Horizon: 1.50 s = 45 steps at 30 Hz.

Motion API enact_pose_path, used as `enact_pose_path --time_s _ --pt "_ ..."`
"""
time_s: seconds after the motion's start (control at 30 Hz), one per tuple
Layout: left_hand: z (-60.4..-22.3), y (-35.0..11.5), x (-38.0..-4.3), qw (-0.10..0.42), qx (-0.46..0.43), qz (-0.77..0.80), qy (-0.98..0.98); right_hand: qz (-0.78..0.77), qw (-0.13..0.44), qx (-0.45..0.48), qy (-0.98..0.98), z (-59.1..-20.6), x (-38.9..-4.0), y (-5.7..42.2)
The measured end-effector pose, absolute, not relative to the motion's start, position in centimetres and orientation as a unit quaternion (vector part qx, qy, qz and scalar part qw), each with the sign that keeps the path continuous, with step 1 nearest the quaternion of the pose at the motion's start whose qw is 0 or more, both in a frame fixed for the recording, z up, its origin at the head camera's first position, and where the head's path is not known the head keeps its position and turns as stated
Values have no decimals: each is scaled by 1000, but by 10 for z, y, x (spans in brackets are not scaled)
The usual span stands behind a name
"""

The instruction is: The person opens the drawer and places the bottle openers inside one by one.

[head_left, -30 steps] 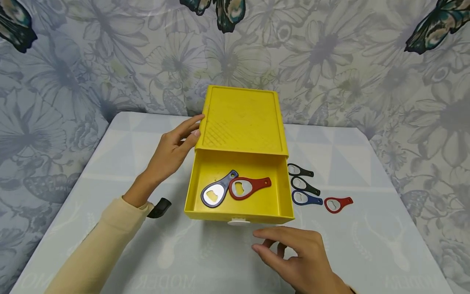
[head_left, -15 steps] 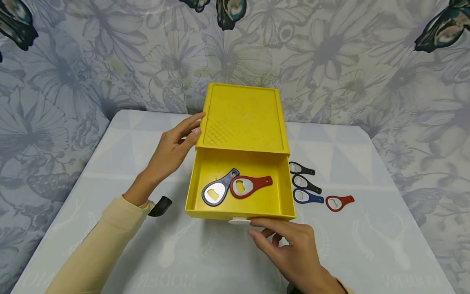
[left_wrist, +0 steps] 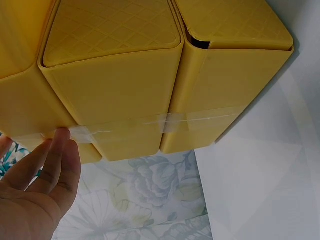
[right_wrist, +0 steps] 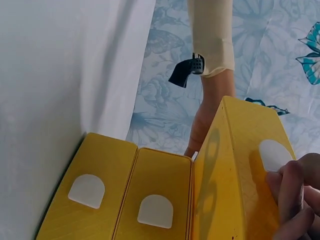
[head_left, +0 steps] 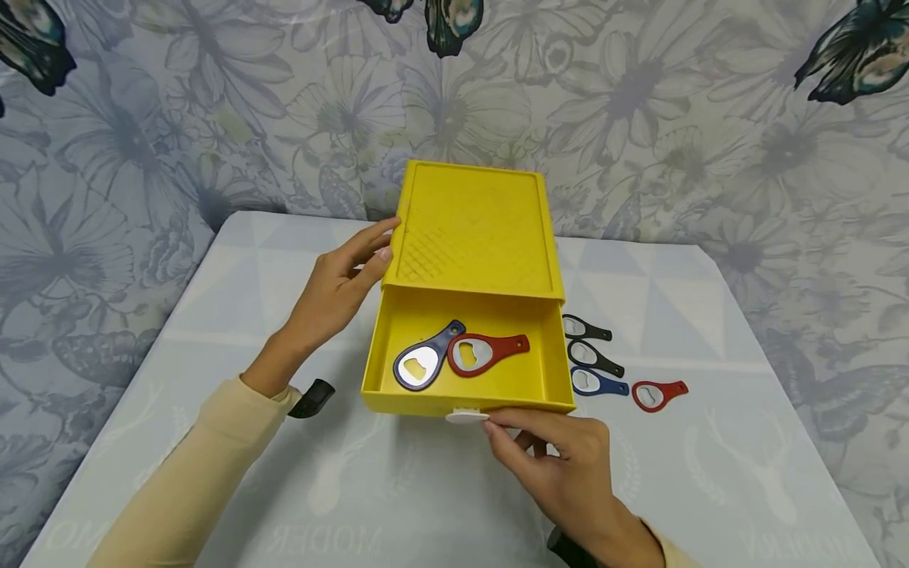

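A yellow drawer unit stands on the table with its top drawer pulled out. Inside that drawer lie a blue bottle opener and a red bottle opener, their ends close together. My right hand pinches the white handle on the drawer front; the right wrist view shows fingertips at the handle's edge. With fingers extended, my left hand touches the unit's left side near the top. In the left wrist view, the fingers rest against the yellow casing near clear tape.
To the right of the unit, two black bottle openers, a blue bottle opener and a red bottle opener lie on the table. Two lower drawers with white handles are shut. A flower-patterned wall covering stands behind.
My right hand has moved up and left from below the drawer to its white handle and taken hold of it. The drawer front now sits slightly closer to the casing. The left hand stays in place.
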<state>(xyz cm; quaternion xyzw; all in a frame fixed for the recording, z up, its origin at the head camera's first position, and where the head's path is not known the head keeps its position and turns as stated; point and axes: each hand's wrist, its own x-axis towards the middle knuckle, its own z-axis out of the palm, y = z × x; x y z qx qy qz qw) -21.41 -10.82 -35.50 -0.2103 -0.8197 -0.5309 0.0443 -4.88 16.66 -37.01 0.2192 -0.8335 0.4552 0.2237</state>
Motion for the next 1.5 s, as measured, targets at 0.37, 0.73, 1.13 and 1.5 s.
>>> enact_pose_path --time_s 0.37,0.73,1.13,1.5 --pt "-355 -109 -213 38 -214 -534 -817 461 245 226 -822 -371 -74 166" --pt "-355 -111 -211 34 -219 -533 -817 466 238 220 -823 -368 -100 166" --pt "-353 -113 -210 32 -219 -532 -817 463 249 220 -822 -367 -120 164" --pt "-352 -116 -211 35 -219 -533 -816 472 250 220 -816 -365 -133 162"
